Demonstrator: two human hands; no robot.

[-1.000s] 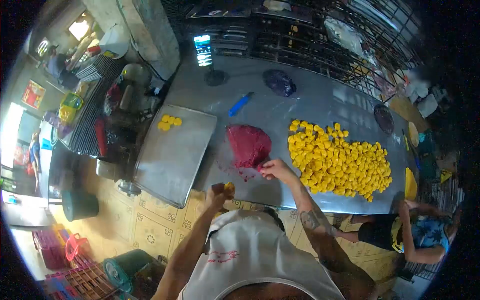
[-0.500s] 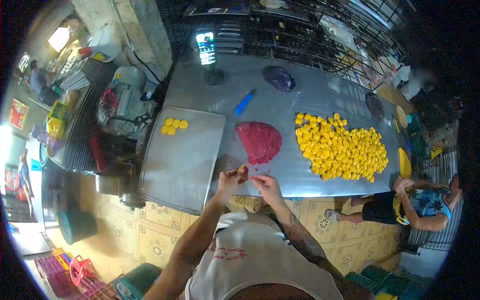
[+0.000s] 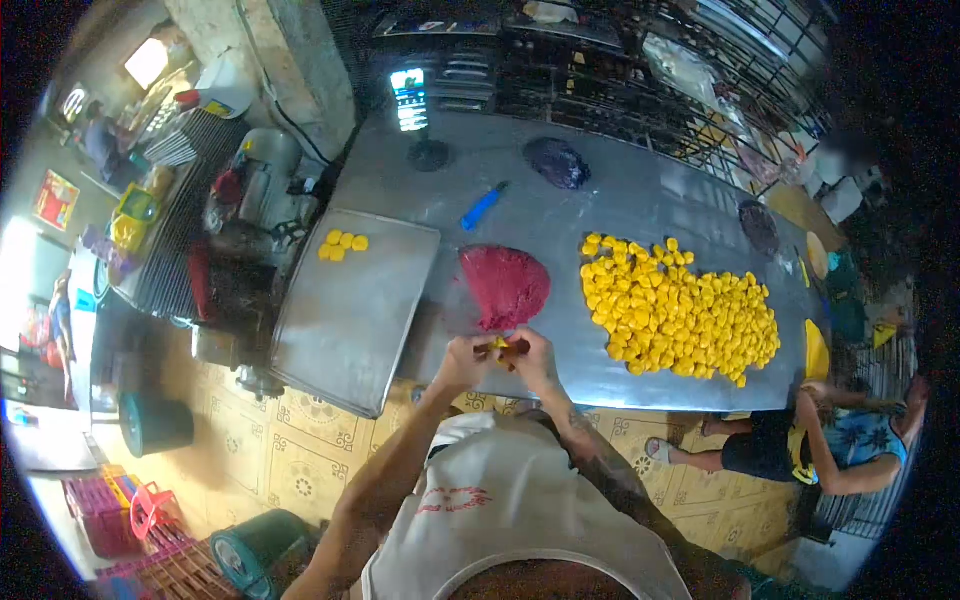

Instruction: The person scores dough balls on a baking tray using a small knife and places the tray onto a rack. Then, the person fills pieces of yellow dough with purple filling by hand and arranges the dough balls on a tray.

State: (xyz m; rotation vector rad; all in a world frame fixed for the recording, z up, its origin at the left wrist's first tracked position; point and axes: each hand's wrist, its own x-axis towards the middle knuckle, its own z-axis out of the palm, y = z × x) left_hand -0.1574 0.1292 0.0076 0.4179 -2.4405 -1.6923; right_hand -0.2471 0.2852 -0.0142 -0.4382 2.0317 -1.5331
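Note:
My left hand (image 3: 465, 362) and my right hand (image 3: 533, 362) meet above the table's near edge, fingers closed around a small yellow dough piece (image 3: 499, 343). Fingers hide most of that piece. Just beyond them lies a mound of dark pink filling (image 3: 505, 285), crumbly at its near end. Right of it spreads a large heap of yellow dough pieces (image 3: 670, 310). To the left, a flat metal tray (image 3: 350, 310) carries several round yellow pieces (image 3: 342, 243) near its far end.
A blue-handled tool (image 3: 482, 208) lies behind the filling on the metal table (image 3: 450, 190). Farther back are a dark purple lump (image 3: 557, 163) and a lit phone (image 3: 409, 98). A motor-driven machine (image 3: 262, 190) stands left. Another person (image 3: 850, 440) is at the right end.
My right hand has come in against the left, and both now grip the yellow piece. Before, the right was apart with something reddish at its fingertips. The view has shifted slightly.

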